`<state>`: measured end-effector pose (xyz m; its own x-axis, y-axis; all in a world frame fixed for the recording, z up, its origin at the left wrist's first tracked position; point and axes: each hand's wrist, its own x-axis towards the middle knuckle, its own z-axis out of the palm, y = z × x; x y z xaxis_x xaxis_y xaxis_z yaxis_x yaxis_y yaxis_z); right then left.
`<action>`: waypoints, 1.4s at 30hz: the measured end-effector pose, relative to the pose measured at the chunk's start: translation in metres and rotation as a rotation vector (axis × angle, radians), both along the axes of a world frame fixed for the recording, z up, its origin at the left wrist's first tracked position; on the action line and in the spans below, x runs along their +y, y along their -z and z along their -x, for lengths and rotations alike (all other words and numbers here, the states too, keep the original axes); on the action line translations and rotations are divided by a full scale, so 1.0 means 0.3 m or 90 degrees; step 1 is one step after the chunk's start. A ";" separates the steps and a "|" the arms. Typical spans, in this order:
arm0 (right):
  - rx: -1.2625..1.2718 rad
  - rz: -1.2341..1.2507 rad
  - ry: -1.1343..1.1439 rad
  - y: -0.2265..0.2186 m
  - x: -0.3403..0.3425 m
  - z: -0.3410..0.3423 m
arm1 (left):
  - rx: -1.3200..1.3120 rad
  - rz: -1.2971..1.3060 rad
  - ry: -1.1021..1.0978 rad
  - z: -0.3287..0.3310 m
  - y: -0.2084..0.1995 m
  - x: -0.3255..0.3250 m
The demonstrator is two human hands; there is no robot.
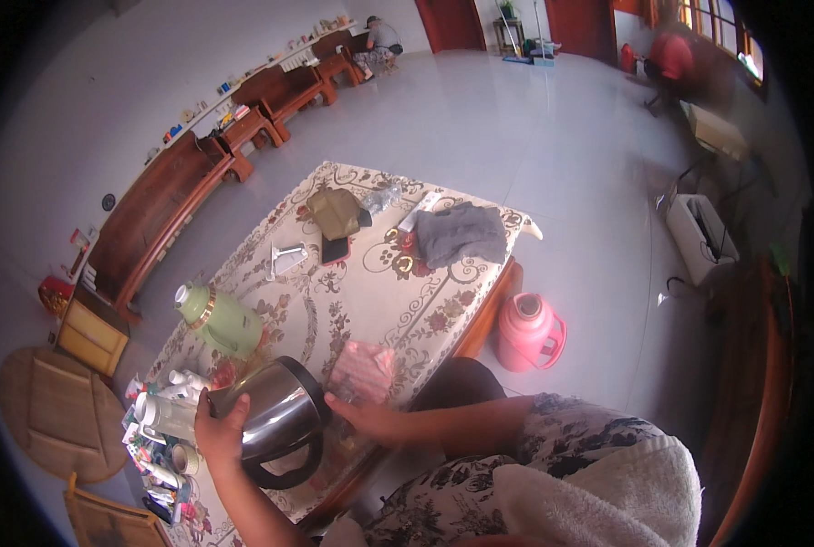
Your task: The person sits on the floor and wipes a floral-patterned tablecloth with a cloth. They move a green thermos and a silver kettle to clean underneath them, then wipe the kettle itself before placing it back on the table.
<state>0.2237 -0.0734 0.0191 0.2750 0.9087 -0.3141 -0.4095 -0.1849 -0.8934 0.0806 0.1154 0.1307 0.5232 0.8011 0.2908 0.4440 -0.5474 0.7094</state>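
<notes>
Nearest, a white towel (pixel 598 497) lies over the person's patterned clothing. Just beyond, the two hands are at a steel pot (pixel 277 410), which is tilted over the near part of the surface (pixel 379 314), its black handle (pixel 290 469) toward the person. The left hand (pixel 222 430) clasps the pot's side, thumb laid along the metal. The right hand (pixel 366 417) is spread rather than clenched, fingertips at the pot's black rim; whether they press on it cannot be told. A pink cloth (pixel 363 369) lies just beside that hand.

Left of the pot are a clear jug (pixel 165 415) and a roll of tape (pixel 185 459), among small bottles. A green thermos (pixel 222 324) stands behind the pot, and a pink thermos (pixel 525 333) stands on the floor to the right. Farther across the surface are a small white stand (pixel 288 259), a dark phone (pixel 335 250), an olive bag (pixel 336 212) and a grey cloth (pixel 461 233).

Wooden benches (pixel 156 223) line the left wall. At the far end one person (pixel 384 38) sits near them; another in red (pixel 673 58), blurred, is by the window.
</notes>
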 end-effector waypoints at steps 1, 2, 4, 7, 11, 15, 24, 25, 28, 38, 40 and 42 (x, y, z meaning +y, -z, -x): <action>0.099 -0.019 0.011 0.006 0.004 0.012 | -0.007 0.009 0.028 -0.020 -0.030 -0.027; 0.201 -0.037 0.017 0.003 0.010 0.020 | -0.012 0.019 0.051 -0.026 -0.052 -0.048; 0.308 -0.066 0.042 -0.036 0.036 0.011 | 0.020 0.024 0.053 -0.024 -0.075 -0.058; 0.377 -0.133 0.003 -0.034 0.119 -0.002 | 0.021 0.049 0.079 -0.020 -0.097 -0.059; 0.449 -0.221 -0.081 0.003 0.283 -0.075 | -0.033 0.126 0.156 -0.003 -0.111 -0.042; 0.589 -0.255 -0.234 0.027 0.381 -0.149 | -0.052 0.071 0.199 -0.023 -0.089 -0.025; 0.230 -0.270 0.054 0.055 0.294 -0.125 | -0.025 0.050 0.152 -0.018 -0.079 -0.038; 0.164 -0.263 0.094 -0.004 0.255 -0.108 | -0.002 0.023 0.120 -0.008 -0.063 -0.024; 0.268 -0.273 0.014 -0.075 0.247 -0.125 | 0.049 -0.046 0.073 0.011 -0.035 0.020; 0.490 -0.230 -0.170 0.095 0.338 -0.127 | 0.038 -0.105 0.108 -0.023 -0.036 -0.021; 0.473 -0.197 -0.171 0.051 0.252 -0.132 | 0.055 -0.123 0.106 -0.058 -0.055 -0.057; 0.479 -0.165 -0.170 0.070 0.217 -0.115 | 0.074 -0.149 0.089 -0.064 -0.041 -0.038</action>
<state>0.2581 -0.0083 -0.0018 -0.1588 0.9823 -0.0998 -0.8851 -0.1864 -0.4264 0.0999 0.1039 0.1431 0.6648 0.6369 0.3904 0.4230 -0.7517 0.5060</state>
